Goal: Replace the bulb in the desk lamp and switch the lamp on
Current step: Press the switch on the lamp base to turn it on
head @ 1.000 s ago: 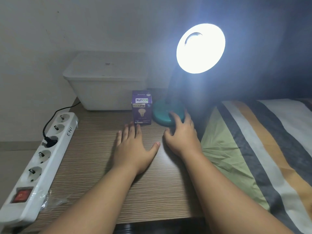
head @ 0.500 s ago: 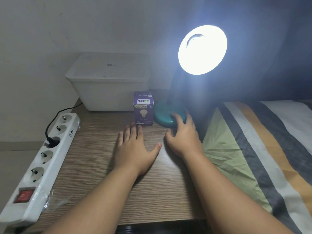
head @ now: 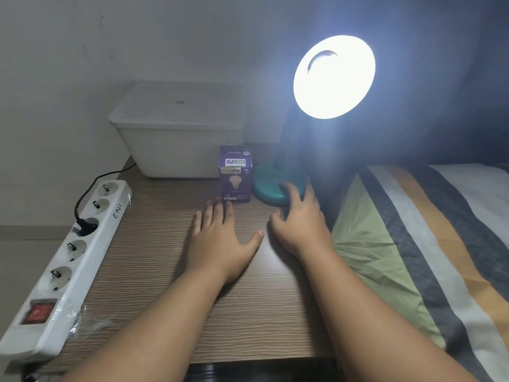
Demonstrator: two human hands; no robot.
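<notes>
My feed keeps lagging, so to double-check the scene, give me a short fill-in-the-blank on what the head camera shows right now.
1. The desk lamp is switched ____.
2. The right hand rests its fingers on the lamp's ____ base.
3. The left hand lies flat and empty on the table, just in front of the ____ bulb box.
4. One black plug sits in the white ____ at the table's left edge.

Missing words: on; teal; purple; power strip

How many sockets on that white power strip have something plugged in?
1. Of five sockets on the power strip, only the middle one holds a black plug; two toward the wall and two toward the red switch are empty.
</notes>
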